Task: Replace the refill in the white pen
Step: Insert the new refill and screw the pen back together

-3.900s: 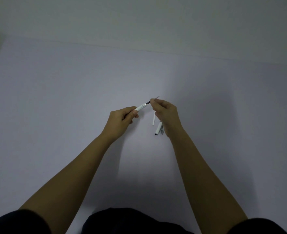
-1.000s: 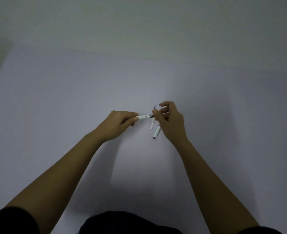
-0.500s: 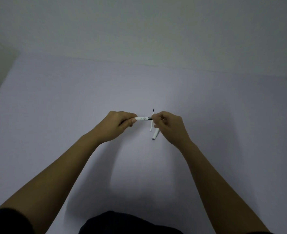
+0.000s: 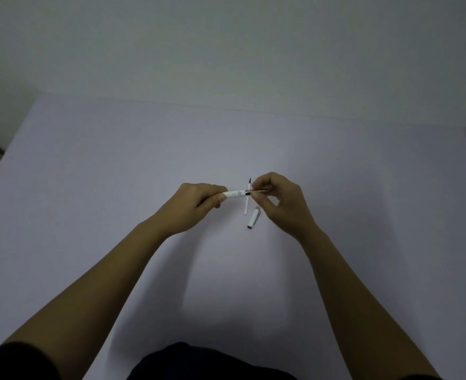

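The left hand (image 4: 196,207) grips the white barrel (image 4: 236,193) by its rear half, holding it level above the bench (image 4: 116,187) with the open, metal-ringed end pointing right. The right hand (image 4: 281,201) meets that end, thumb and forefinger pinched on a slim tip piece (image 4: 257,191) aligned with the barrel's mouth; the other fingers are loosely curled. A second earlier the right hand stood slightly off the barrel with fingers spread; it has since closed in, so that tip and barrel now touch. Whether the piece is threading on or only pressed in cannot be told. No refill shows projecting from the barrel, which suggests the new one is already seated and the pen is being closed up. On the bench just beyond and below the joint lies a thin white refill (image 4: 246,204) with a dark point, probably the spent one, unmoved; near it, by the right wrist, rests the white cap (image 4: 253,218). Capping appears to remain.
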